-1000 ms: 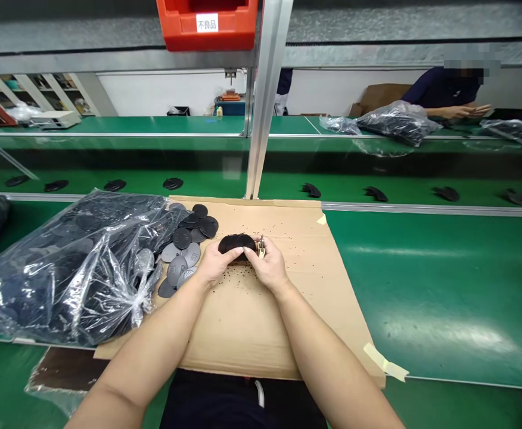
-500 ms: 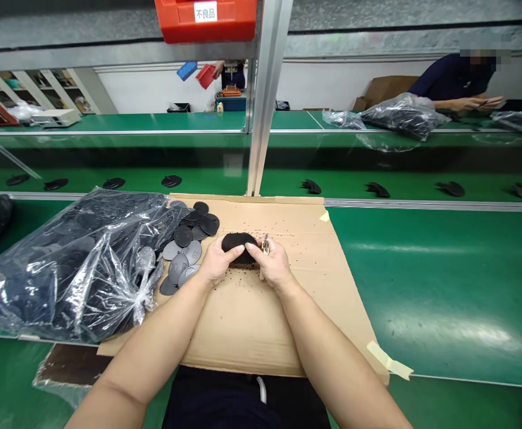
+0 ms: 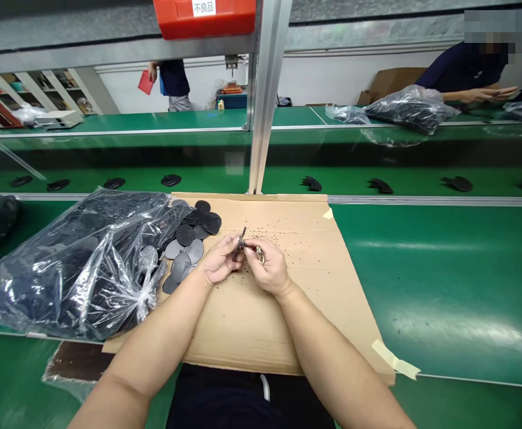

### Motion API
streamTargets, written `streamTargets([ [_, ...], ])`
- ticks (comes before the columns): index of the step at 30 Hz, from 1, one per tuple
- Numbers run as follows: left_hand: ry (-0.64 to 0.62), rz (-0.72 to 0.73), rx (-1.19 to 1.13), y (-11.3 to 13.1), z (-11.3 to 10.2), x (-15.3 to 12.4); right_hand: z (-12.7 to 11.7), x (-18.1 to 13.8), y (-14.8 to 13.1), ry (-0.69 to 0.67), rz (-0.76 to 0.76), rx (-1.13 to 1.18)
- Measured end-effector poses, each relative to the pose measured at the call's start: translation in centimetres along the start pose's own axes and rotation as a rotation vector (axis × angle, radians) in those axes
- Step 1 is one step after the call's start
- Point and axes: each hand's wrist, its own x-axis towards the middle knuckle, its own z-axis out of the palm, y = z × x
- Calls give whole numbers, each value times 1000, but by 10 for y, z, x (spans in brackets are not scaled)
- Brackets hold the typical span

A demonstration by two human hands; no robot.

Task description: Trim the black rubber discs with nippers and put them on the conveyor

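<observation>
My left hand (image 3: 220, 260) is closed on a black oval pad (image 3: 240, 239), which is turned edge-on. My right hand (image 3: 267, 266) is closed around a small shiny metal hand tool (image 3: 260, 255); most of it is hidden by the fingers, so its kind is unclear. The right thumb and fingertips meet at the pad's near face. Both hands are above a cardboard sheet (image 3: 243, 333) strewn with tiny black bits. Left of them lies a loose pile of black and grey oval pads (image 3: 193, 251), spilling from a clear plastic bag (image 3: 77, 268).
A metal post (image 3: 265, 95) rises behind the cardboard. Black pieces (image 3: 114, 183) lie spaced along the green belt (image 3: 216, 179) beyond. A red bin (image 3: 205, 21) hangs overhead. Across the line, one person (image 3: 471, 74) sits at the right and another (image 3: 174, 80) stands further back.
My hands have turned the black pad from face-up to edge-on, and my right hand has shifted left against it. The standing person at the back has moved left with the red container.
</observation>
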Motion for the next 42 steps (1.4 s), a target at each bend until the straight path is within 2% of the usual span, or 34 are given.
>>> streamTargets([
  [9, -60, -33, 79, -4, -1, -3, -4, 2, -2, -59, -148, -166],
  [12, 5, 9, 44, -1, 0, -2, -3, 3, -4, -34, -70, -162],
  [15, 167, 108, -38, 5, 4, -1, -3, 3, -2, 21, 85, -204],
  [18, 250, 111, -72, 11, 8, 0, -6, 4, 2, -75, 126, -359],
  [22, 242, 156, -74, 14, 10, -1, -8, 4, 8, -201, 142, -529],
  [27, 260, 173, -56, 13, 9, -2, -8, 4, 6, -305, 137, -623],
  [35, 252, 181, 7, 12, 10, -3, -8, 4, 6, -311, 136, -648],
  [42, 259, 171, -5, 13, 12, -4, -10, 7, 2, -369, 164, -703],
])
